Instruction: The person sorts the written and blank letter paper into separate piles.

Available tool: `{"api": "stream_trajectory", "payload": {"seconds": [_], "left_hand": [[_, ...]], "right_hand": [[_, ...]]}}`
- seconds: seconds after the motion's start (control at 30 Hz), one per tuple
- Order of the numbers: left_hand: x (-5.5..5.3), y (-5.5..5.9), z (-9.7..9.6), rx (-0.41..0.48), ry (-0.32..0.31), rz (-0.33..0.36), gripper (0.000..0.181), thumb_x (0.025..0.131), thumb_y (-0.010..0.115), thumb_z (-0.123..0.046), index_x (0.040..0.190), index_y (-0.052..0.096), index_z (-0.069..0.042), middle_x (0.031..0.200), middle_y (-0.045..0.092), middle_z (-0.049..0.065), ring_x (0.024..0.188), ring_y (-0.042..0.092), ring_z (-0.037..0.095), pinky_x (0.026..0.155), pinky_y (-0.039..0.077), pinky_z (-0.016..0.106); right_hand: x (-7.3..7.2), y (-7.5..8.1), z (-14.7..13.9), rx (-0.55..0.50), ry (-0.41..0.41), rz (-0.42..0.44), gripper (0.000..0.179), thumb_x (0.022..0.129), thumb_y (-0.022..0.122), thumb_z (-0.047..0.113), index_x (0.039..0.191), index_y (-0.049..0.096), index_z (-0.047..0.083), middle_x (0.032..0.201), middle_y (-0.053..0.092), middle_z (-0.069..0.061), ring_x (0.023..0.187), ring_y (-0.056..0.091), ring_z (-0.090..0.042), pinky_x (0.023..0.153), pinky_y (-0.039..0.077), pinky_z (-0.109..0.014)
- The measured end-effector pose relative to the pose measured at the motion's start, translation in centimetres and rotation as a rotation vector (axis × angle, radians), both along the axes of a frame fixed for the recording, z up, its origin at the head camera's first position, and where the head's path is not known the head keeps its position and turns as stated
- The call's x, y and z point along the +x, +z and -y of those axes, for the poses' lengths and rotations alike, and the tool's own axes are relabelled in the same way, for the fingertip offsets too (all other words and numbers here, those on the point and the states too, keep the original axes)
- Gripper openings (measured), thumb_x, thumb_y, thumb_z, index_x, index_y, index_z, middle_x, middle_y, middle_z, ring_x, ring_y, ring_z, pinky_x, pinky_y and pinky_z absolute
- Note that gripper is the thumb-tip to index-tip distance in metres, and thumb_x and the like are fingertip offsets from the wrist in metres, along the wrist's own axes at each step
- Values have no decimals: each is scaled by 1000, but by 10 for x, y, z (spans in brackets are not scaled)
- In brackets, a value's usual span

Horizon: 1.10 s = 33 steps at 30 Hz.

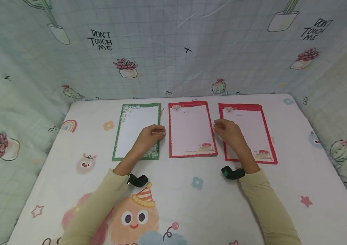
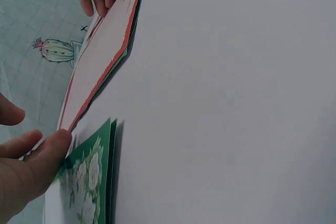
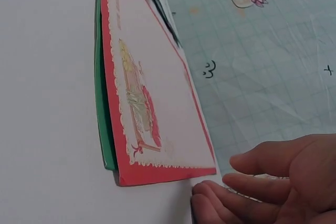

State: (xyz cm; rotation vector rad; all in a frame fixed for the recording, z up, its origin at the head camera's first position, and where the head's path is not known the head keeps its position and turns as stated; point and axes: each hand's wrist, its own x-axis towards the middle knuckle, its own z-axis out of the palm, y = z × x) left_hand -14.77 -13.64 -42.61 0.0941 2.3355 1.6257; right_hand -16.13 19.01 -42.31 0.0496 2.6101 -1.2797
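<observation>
A green-bordered sheet of paper (image 1: 136,132) with white flowers lies on the left of the table. My left hand (image 1: 149,137) is over its right edge, fingers loosely extended towards the gap beside it. In the middle lies a red-bordered sheet (image 1: 192,129) with a cake picture, and a green edge (image 3: 105,129) shows under it. My right hand (image 1: 230,134) hovers by the left edge of another red-bordered sheet (image 1: 251,136) on the right. Its thumb and fingers are apart in the right wrist view, with nothing between them.
A white tablecloth (image 1: 210,211) printed with cartoon figures and flowers covers the table. A pale grid-patterned curtain (image 1: 161,41) with cactus drawings stands behind it and at both sides. A black wrist camera (image 1: 138,180) sits on the left wrist, and another (image 1: 233,173) on the right.
</observation>
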Motion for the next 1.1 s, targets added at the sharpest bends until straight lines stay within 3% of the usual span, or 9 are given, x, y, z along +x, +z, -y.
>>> {"api": "stream_trajectory", "payload": {"seconds": [0.17, 0.47, 0.67, 1.1], "left_hand": [[-5, -4, -14, 32, 9, 70, 41, 102, 57, -10, 140, 52, 6, 134, 59, 20, 122, 61, 30, 104, 52, 39], [-15, 0, -30, 13, 53, 121, 46, 104, 56, -11, 146, 46, 4, 135, 56, 19, 115, 64, 30, 99, 55, 37], [-16, 2, -31, 5, 61, 114, 47, 104, 55, -10, 148, 43, 4, 140, 54, 20, 117, 64, 31, 99, 55, 37], [-14, 5, -29, 42, 51, 64, 48, 100, 57, -8, 146, 45, 1, 133, 57, 18, 114, 62, 30, 99, 54, 40]], "right_hand": [[-3, -3, 1, -24, -15, 32, 47, 103, 60, 23, 146, 52, 4, 126, 64, -19, 110, 65, -34, 96, 56, -48], [-4, 0, 9, -4, -47, 55, 49, 102, 61, 21, 147, 51, 5, 132, 62, -19, 113, 66, -34, 97, 56, -46], [-4, 1, 9, -16, -36, 54, 51, 102, 61, 21, 149, 50, 4, 132, 63, -20, 111, 67, -34, 96, 57, -46], [-1, 5, 7, -24, -37, 25, 51, 102, 61, 20, 149, 50, 6, 136, 61, -18, 116, 63, -34, 97, 56, -47]]}}
